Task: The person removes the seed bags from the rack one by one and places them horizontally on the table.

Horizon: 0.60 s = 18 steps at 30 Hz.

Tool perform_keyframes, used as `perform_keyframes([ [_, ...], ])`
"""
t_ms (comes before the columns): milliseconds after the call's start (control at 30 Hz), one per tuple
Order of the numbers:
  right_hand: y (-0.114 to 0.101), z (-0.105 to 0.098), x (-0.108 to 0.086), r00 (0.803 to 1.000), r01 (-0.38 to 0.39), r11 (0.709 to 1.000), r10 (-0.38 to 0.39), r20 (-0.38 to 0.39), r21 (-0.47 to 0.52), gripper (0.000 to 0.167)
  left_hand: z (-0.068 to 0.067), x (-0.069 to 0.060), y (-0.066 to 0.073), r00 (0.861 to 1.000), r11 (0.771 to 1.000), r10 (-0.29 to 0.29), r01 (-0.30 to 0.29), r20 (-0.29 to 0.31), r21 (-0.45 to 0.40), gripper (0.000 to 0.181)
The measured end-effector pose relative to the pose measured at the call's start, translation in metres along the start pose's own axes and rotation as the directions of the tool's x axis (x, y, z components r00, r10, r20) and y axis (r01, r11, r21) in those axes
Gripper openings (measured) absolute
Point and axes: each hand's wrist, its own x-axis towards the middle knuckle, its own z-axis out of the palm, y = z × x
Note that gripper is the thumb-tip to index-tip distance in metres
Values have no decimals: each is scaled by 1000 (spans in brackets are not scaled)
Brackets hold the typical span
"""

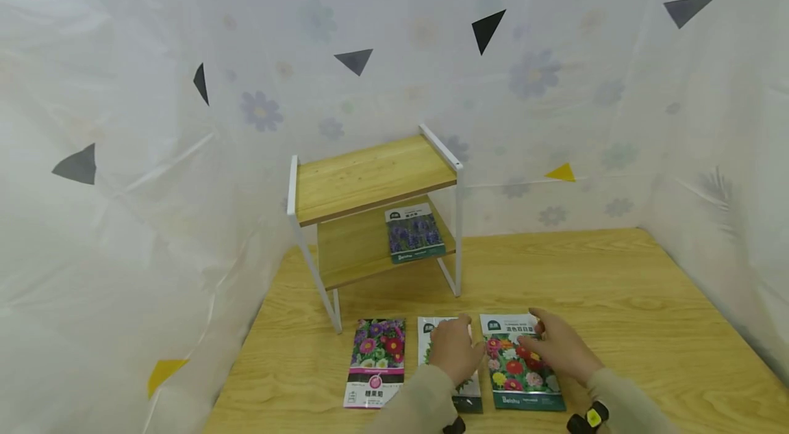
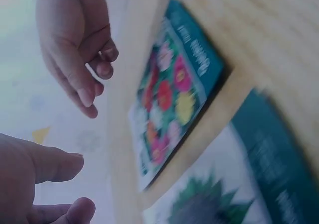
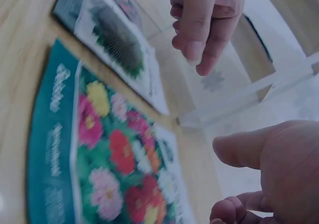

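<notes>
Three flower seed packets lie in a row on the wooden table. Over the middle packet (image 1: 470, 404), white with a green band, is my left hand (image 1: 453, 352), fingers loosely bent and covering part of it. My right hand (image 1: 564, 345) hovers by the upper right edge of the zinnia packet (image 1: 514, 372), which has mixed red, yellow and pink blooms. In the right wrist view, a gap shows between the thumb and fingers of the right hand (image 3: 289, 169), with nothing held. The left hand (image 2: 35, 179) likewise grips nothing. To the left lies a pink-banded daisy packet (image 1: 376, 362).
Behind the row stands a small two-tier wooden shelf (image 1: 376, 174) with white metal frames, turned at an angle. A purple-flower seed packet (image 1: 414, 234) rests on its lower tier. White patterned sheeting (image 1: 394, 23) surrounds the table (image 1: 616, 297) at the back and sides.
</notes>
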Motion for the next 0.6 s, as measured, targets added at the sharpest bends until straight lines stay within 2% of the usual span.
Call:
perform_keyframes([
  [200,-35,-2,4,996,86,996,-86,-6,31,70,-44,8,-7,997,991,-1,-9,-83,-131,39],
  [333,-58,2,11,984,175,984,-175,-35,-15,63,-72,16,-11,988,991,4,-24,-152,-131,36],
  [433,-74,5,16,972,229,973,-230,-41,-30,60,-89,21,-16,980,995,6,-25,-197,-93,36],
  [600,-97,7,21,957,285,958,-286,-49,-36,56,-113,30,-25,975,999,-7,-5,-222,-54,43],
])
